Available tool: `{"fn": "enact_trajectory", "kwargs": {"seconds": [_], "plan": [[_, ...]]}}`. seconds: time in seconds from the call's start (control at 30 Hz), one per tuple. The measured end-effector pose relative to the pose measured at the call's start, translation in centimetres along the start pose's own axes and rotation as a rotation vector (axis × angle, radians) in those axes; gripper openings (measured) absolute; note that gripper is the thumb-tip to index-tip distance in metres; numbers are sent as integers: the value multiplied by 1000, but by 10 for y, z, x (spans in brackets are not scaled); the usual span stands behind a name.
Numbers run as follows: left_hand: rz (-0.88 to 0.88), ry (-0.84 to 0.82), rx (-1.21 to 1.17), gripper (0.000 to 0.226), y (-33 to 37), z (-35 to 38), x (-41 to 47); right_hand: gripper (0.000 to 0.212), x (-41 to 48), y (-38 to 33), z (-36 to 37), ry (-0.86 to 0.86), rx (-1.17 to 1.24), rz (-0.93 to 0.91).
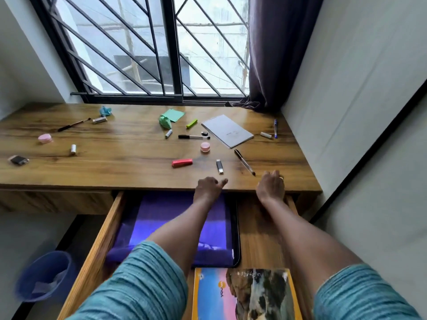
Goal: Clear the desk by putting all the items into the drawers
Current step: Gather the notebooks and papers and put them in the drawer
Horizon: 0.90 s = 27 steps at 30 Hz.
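Note:
The wooden desk (115,162) carries scattered items: a spiral notepad (227,130), a red stapler (182,162), a USB stick (219,166), black pens (244,162) (193,136), pink jars (205,147) (45,138), a green highlighter (191,123) and green paper (173,115). Below it a drawer (101,236) stands pulled out, holding a purple folder (175,229) and a colourful book (245,294). My left hand (209,188) hovers at the desk's front edge with loosely curled fingers, holding nothing. My right hand (270,184) rests on the desk edge, fingers curled, near the black pen's tip.
A blue bin (46,274) stands on the floor at the lower left. More small items lie at the desk's left: a brush (74,124), tubes (99,120) (73,149), a dark object (19,160). At the right lie a blue pen (275,128) and a white tube (265,135). A curtain (277,54) hangs at the back right.

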<state>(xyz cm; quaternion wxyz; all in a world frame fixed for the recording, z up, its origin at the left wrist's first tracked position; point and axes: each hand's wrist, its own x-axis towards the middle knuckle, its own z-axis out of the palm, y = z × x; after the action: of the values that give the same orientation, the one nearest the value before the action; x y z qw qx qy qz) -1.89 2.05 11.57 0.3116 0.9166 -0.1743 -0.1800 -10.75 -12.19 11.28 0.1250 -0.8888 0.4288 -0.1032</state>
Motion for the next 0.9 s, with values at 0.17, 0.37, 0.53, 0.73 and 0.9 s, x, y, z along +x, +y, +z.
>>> {"fn": "enact_trajectory", "kwargs": {"seconds": [0.17,0.37,0.53,0.73,0.9], "plan": [[-18,-37,-186,40,48,-2,72,29,83,-14,1,-55,69,-75],[-159,-33,-549,29,84,5,153,39,174,-28,25,-214,159,-103],[-253,-30,-794,31,111,13,206,43,232,-47,42,-240,264,-156],[-320,-54,-856,56,111,36,255,61,269,-64,71,-328,181,-65],[-293,70,-670,60,88,61,272,69,273,-66,79,-283,151,-1]]}}
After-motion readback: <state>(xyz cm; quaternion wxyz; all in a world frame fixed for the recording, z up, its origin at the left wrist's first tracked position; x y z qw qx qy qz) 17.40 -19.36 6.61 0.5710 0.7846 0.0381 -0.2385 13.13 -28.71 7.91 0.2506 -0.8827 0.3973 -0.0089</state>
